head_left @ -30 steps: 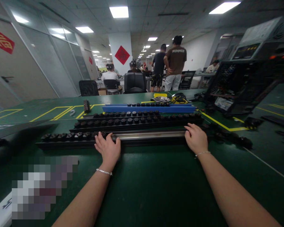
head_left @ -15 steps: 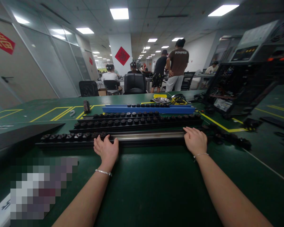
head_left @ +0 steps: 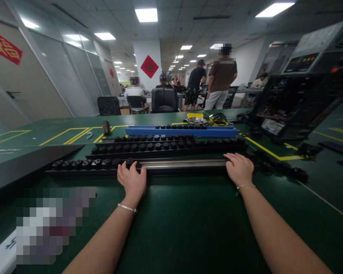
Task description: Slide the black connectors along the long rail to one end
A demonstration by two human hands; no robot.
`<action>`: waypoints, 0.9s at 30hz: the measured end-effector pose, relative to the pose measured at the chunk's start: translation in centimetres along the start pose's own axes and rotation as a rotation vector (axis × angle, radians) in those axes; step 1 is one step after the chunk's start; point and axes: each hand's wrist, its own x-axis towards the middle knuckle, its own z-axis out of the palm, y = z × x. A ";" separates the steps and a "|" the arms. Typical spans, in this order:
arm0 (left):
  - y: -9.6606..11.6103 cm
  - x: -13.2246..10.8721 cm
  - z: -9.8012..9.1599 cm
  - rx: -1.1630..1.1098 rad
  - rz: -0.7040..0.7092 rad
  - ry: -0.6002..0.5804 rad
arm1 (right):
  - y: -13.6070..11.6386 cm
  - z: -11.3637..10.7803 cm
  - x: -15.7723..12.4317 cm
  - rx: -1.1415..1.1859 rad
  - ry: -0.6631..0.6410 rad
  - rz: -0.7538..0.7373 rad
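A long black rail (head_left: 171, 173) lies crosswise in front of me, with a bare shiny metal strip (head_left: 185, 163) along its middle. Several round black notched pieces (head_left: 95, 163) sit in a row on its left part. Over the rail, beside the last of these pieces, curl the fingers of my left hand (head_left: 132, 179), thumb to the right. Bent fingers of my right hand (head_left: 240, 169) rest on the rail's right part; their tips are partly hidden. Behind it lie another black rail (head_left: 160, 153) with similar pieces and a blue rail (head_left: 183, 132).
An open computer case (head_left: 277, 102) stands at the right. A metal dish (head_left: 196, 120) and black cables (head_left: 220, 118) lie at the back. Left are a dark sloping panel (head_left: 31, 163) and a pixelated package (head_left: 45, 228). Two people (head_left: 221, 80) stand beyond the green table (head_left: 183, 220).
The view has shifted slightly, so everything sits a little further right. Both hands keep their places on the rail. In the background, the standing person in brown has moved right and turned.
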 end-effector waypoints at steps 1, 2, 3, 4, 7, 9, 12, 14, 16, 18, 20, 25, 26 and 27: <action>0.0 0.0 0.0 0.000 0.007 0.001 | 0.1 0.1 0.1 0.008 0.007 0.004; 0.0 -0.1 0.0 -0.001 0.011 0.001 | 0.1 0.1 0.1 0.014 0.012 0.007; 0.0 -0.1 0.0 -0.001 0.015 -0.002 | 0.2 0.1 0.1 0.018 0.014 0.009; 0.1 -0.1 -0.1 -0.001 0.019 -0.005 | 0.2 0.2 0.1 0.020 0.013 0.010; 0.2 -0.3 -0.1 0.002 0.032 -0.011 | 0.3 0.1 0.1 0.017 -0.002 0.008; 0.4 -0.3 -0.1 0.007 0.046 -0.011 | 0.3 0.0 0.1 0.012 -0.005 0.010; 0.5 -0.5 -0.1 0.013 0.061 -0.009 | 0.1 -0.2 0.0 0.008 -0.008 0.018; 0.5 -0.6 -0.1 0.012 0.069 -0.006 | 0.0 -0.3 0.0 0.007 -0.016 0.019; 0.6 -0.7 -0.1 0.009 0.077 -0.005 | -0.1 -0.4 0.0 0.004 -0.024 0.018; 0.6 -0.7 -0.1 0.007 0.084 -0.008 | -0.1 -0.4 0.0 0.001 -0.027 0.017; 0.6 -0.8 -0.1 0.006 0.086 -0.010 | -0.2 -0.5 0.0 0.001 -0.026 0.016; 0.8 -0.9 -0.1 0.010 0.105 -0.012 | -0.3 -0.6 -0.1 -0.005 -0.008 0.017; 0.9 -0.9 -0.1 0.012 0.111 -0.011 | -0.4 -0.6 -0.1 -0.009 -0.008 0.016; 0.9 -1.0 -0.1 0.014 0.117 -0.011 | -0.4 -0.6 -0.1 -0.014 -0.009 0.015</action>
